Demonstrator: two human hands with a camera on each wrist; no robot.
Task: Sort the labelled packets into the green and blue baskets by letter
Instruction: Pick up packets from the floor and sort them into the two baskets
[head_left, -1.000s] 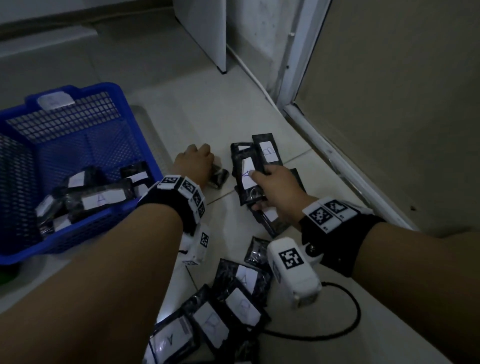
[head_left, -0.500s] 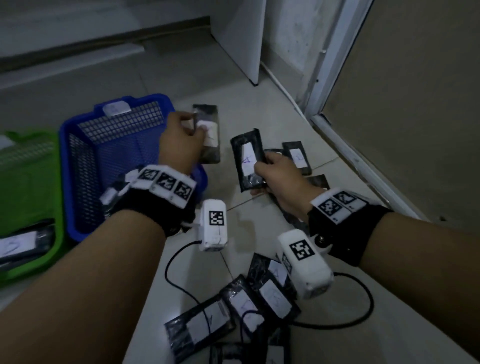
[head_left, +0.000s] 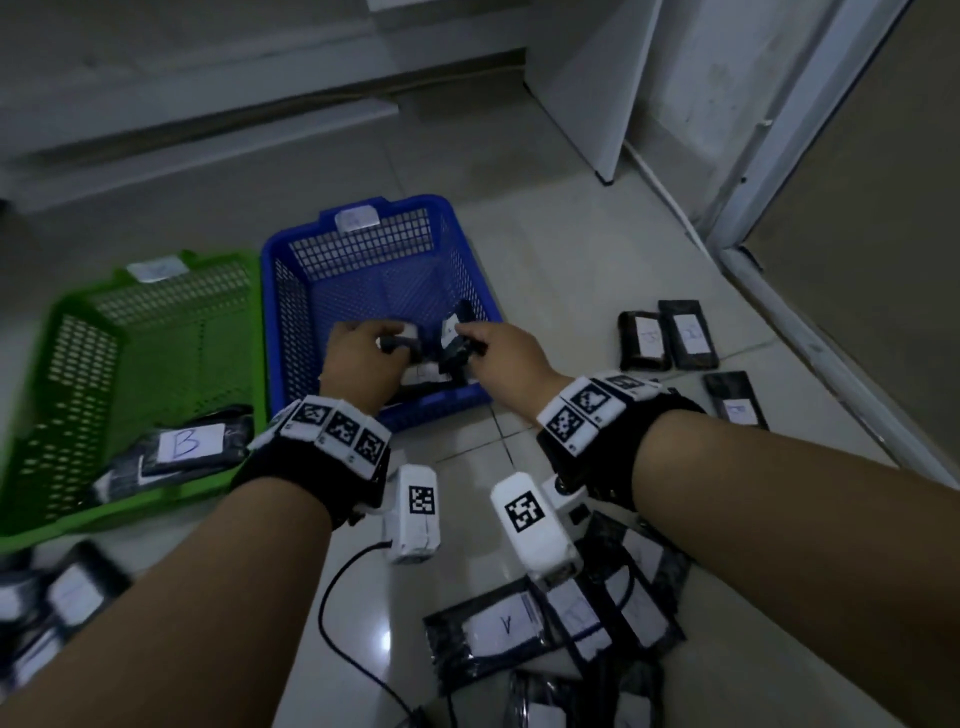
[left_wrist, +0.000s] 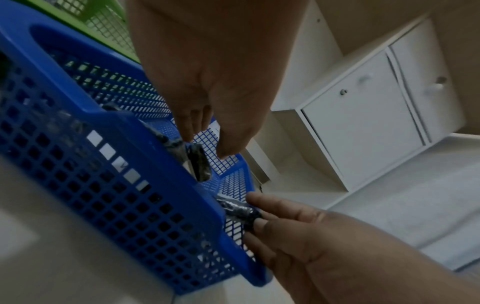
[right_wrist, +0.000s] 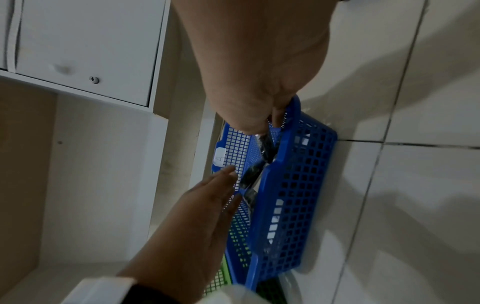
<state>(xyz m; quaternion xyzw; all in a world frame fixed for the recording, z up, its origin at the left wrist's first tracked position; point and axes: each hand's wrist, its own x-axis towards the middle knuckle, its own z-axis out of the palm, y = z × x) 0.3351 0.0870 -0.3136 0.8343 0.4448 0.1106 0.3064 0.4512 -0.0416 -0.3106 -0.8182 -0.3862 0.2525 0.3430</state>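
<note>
left hand (head_left: 358, 358): fingers pinch crinkly black foil packet (head_left: 402, 345)
right hand (head_left: 506, 353): pinches second packet (head_left: 457, 343)
blue basket (head_left: 291, 291): rigid plastic, square mesh walls

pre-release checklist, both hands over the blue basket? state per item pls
1. Left hand over the blue basket: ok.
2. Right hand over the same basket: ok.
3. Each hand grips a packet, left packet, right packet: ok.
4. Basket tag reads A: ok.
5. Held packets' letters read A: cannot tell, labels hidden or blurred.
6. Green basket holds a B packet, so the bins are not swapped: ok.
</note>
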